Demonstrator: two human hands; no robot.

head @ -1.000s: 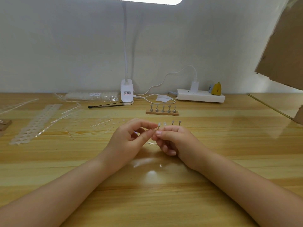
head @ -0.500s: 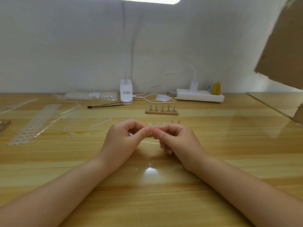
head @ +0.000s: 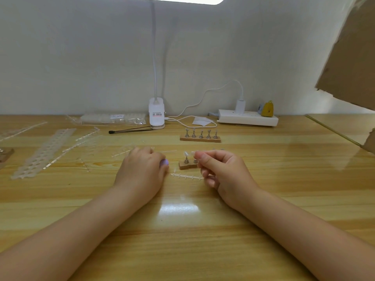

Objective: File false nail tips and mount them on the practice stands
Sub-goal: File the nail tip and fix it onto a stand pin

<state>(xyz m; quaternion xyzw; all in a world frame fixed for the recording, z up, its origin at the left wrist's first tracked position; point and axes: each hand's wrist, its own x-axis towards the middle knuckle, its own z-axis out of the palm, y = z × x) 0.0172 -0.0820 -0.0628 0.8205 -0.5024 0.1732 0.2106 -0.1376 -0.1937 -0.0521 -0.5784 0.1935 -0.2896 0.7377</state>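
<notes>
My left hand [head: 142, 169] lies knuckles-up on the desk, its fingers curled round a small purple object [head: 164, 163] that peeks out at the thumb side. My right hand [head: 221, 173] pinches a clear nail tip [head: 192, 153] between thumb and forefinger, just above the near wooden practice stand [head: 183, 166]. That stand's metal pegs [head: 185, 160] show between my hands, and its right part is hidden behind my fingers. Another clear tip [head: 185, 154] sits at the leftmost peg. A second stand [head: 199, 138] with several bare pegs is farther back.
An empty clear sprue strip [head: 186, 176] lies between my hands. More sprues and a white perforated strip [head: 46, 151] are spread at the left, with a bag of tips [head: 113, 118] behind. A lamp base [head: 156, 116], a black tool [head: 129, 130] and a power strip [head: 247, 118] line the wall.
My hands have drawn apart. The left hand moved left and turned knuckles-up, uncovering the near stand. The right hand stays by the pegs with the tip.
</notes>
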